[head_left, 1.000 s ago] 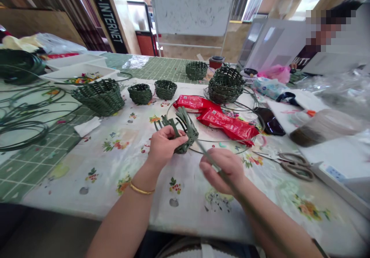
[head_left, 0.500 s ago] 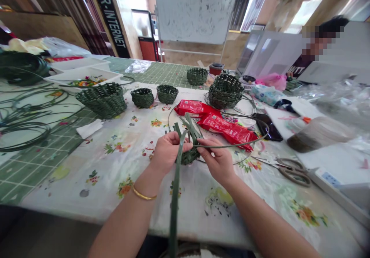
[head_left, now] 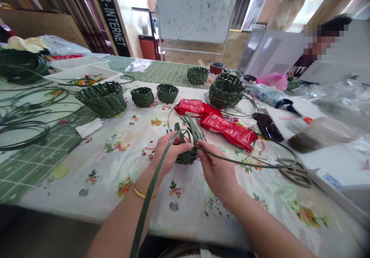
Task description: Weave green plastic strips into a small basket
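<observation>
A small, partly woven green basket [head_left: 187, 156] sits on the flowered cloth between my hands, its loose upright strips rising above the rim. My left hand [head_left: 169, 150] pinches the basket's edge and strips from the left side. From there a long flat green strip [head_left: 148, 196] curves down over my left forearm toward the table's front. On the right, my right hand [head_left: 215, 165] is closed, thumb against fingers, on a thin green weaving strand [head_left: 245, 163] close to the rim. That strand loops out to the right past the scissors. My fingers partly cover the basket wall.
Red packets [head_left: 228, 131] lie just behind the basket. Scissors [head_left: 295, 171], a phone [head_left: 268, 126] and a plastic tub [head_left: 320, 134] are on the right. Finished woven baskets [head_left: 101, 99] stand farther back; coiled strands [head_left: 24, 134] lie left. Another person [head_left: 323, 46] is at the far right.
The thin strand's loop has swung lower and farther right. The long flat strip has shifted left across my forearm. My right hand has turned slightly, staying close to the rim.
</observation>
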Available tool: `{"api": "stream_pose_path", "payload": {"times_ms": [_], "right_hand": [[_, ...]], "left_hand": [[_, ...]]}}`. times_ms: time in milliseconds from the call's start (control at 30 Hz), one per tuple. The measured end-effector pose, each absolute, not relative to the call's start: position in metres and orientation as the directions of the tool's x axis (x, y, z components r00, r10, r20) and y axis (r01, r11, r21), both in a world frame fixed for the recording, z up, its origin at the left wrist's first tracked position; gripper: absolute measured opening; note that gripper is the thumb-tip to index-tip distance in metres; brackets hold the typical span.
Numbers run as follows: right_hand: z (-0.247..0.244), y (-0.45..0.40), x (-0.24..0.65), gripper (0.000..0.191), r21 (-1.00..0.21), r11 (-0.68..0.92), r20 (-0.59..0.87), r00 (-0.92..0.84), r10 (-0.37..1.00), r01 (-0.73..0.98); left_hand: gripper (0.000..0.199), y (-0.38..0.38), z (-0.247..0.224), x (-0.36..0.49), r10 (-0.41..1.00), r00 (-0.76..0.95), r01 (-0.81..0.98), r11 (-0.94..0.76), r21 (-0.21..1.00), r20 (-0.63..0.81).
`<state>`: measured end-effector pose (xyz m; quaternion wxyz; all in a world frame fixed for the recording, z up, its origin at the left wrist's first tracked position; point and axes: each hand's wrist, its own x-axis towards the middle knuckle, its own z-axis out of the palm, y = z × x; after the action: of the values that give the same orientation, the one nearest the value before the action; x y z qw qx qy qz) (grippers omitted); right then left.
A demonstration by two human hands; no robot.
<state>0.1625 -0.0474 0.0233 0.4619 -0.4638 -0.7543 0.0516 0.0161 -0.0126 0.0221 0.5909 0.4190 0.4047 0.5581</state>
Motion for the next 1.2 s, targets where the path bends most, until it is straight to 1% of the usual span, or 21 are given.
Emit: {"api": "stream_pose_path", "payload": {"times_ms": [67,167,233,300,433,500,600,667,767,867,967,1033,1200], "right_hand": [[0.024,-0.050,0.161,0.023,-0.491,0.551,0.651,-0.137,0.747,0.675],[0.024,-0.052,0.161,0.024,-0.521,0.517,0.617,-0.119,0.778,0.679],[0.023,-0.051,0.162,0.025,-0.570,0.510,0.582,-0.121,0.804,0.644],[0.023,-0.049,0.164,0.027,-0.620,0.519,0.555,-0.138,0.820,0.588],[0.021,-0.045,0.167,0.028,-0.653,0.563,0.562,-0.174,0.809,0.506],[0.021,-0.043,0.169,0.027,-0.659,0.562,0.559,-0.174,0.811,0.501],[0.019,-0.040,0.171,0.034,-0.679,0.535,0.531,-0.167,0.831,0.503],[0.018,-0.038,0.172,0.037,-0.707,0.526,0.515,-0.165,0.841,0.473],[0.016,-0.036,0.172,0.032,-0.739,0.527,0.527,-0.129,0.840,0.420],[0.014,-0.036,0.170,0.031,-0.721,0.538,0.558,-0.095,0.825,0.437],[0.014,-0.036,0.167,0.047,-0.696,0.533,0.573,-0.075,0.816,0.481],[0.015,-0.036,0.165,0.052,-0.677,0.521,0.583,-0.053,0.811,0.519],[0.015,-0.034,0.164,0.034,-0.627,0.494,0.611,-0.014,0.791,0.602]], "left_hand": [[0.022,-0.013,0.022,0.017,1.000,0.030,-0.332,0.015,0.943,-0.006],[0.023,-0.012,0.022,0.018,1.000,0.001,-0.323,0.002,0.947,-0.002],[0.023,-0.012,0.022,0.017,1.000,0.005,-0.314,0.008,0.950,-0.006],[0.022,-0.012,0.022,0.017,0.999,0.053,-0.312,0.019,0.950,-0.003],[0.019,-0.012,0.021,0.016,0.987,0.160,-0.315,0.030,0.949,0.022],[0.019,-0.013,0.020,0.016,0.987,0.160,-0.323,0.031,0.946,0.022],[0.020,-0.014,0.020,0.016,0.988,0.152,-0.314,0.035,0.949,0.014],[0.021,-0.014,0.021,0.017,0.989,0.149,-0.298,0.040,0.954,0.005],[0.022,-0.015,0.021,0.017,0.988,0.152,-0.284,0.062,0.957,-0.019],[0.022,-0.014,0.020,0.017,0.988,0.155,-0.294,0.063,0.954,-0.017],[0.020,-0.014,0.020,0.020,0.988,0.151,-0.316,0.049,0.948,0.000],[0.020,-0.015,0.019,0.023,0.991,0.137,-0.328,0.040,0.944,0.006],[0.018,-0.017,0.018,0.028,0.992,0.128,-0.320,0.030,0.947,0.011]]}}
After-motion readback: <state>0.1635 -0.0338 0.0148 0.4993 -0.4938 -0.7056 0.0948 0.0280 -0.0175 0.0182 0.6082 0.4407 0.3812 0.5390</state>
